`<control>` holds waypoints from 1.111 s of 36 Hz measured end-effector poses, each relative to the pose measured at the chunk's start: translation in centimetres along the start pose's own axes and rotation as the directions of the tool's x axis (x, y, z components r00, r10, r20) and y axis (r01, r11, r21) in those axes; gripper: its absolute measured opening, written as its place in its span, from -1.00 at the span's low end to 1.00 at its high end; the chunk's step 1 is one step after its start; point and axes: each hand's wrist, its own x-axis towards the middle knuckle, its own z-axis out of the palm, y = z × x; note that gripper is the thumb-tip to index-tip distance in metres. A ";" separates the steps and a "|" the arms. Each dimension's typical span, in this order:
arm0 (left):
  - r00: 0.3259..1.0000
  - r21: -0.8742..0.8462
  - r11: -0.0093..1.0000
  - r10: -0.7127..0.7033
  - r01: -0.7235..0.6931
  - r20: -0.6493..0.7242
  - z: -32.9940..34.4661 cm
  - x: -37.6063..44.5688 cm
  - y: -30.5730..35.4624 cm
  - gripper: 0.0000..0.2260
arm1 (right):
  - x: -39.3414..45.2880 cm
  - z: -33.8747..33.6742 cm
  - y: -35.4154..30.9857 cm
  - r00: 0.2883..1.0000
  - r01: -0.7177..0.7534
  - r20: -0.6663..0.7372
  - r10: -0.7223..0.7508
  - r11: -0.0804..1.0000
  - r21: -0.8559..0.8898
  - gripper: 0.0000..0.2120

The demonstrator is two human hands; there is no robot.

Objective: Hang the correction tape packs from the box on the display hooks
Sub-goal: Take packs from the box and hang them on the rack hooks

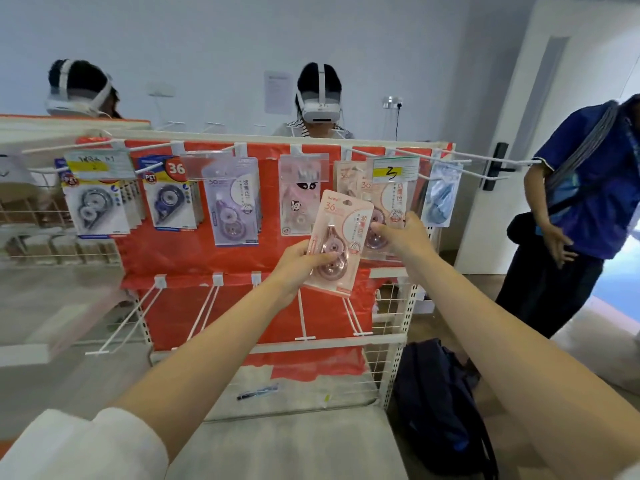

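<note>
Left hand (300, 259) grips pink correction tape pack (337, 242), tilted, near rack. Right hand (401, 233) holds hanging pink pack (388, 216) on hook right of it.

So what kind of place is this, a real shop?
Probably a mock stationery shop set up in a plain room, not a real store. A display rack carries correction tape packs on white hooks, and two people behind it wear headsets, which suggests a staged recording.
</note>
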 end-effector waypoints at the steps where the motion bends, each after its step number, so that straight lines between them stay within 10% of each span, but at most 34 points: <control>1: 1.000 -0.005 1.000 0.001 -0.001 -0.004 0.2 0.1 0.1 -0.84 | 0.0 -0.1 -0.1 1.000 -0.009 0.019 0.009 1.000 0.009 -0.58; 40: 0.997 -0.036 0.999 -0.015 0.012 -0.071 -4.2 7.7 -1.7 -0.84 | 8.3 4.5 2.2 0.992 0.033 0.125 -0.014 0.988 -0.150 -0.88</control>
